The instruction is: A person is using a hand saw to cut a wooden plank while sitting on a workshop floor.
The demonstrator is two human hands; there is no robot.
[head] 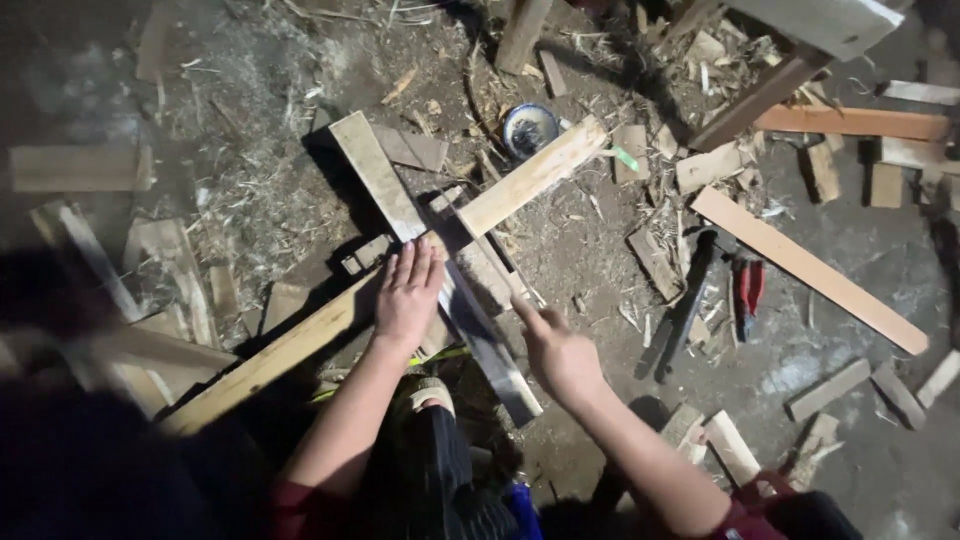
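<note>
Both forearms reach down: left hand (406,292) lies flat, fingers spread, on long pale plank (380,285) crossing grey board (440,270) on floor; right hand (556,350), fingers loosely curled, holds nothing; boards laid, seemingly unjoined; pliers (748,284) unused.

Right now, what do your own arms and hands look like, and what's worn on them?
Both hands are bare: no gloves, rings or watch visible on the left hand or the right hand. The forearms are uncovered down to short dark red sleeves at the bottom edge of the view, one on each arm. No markings or bands show on either arm.
</note>
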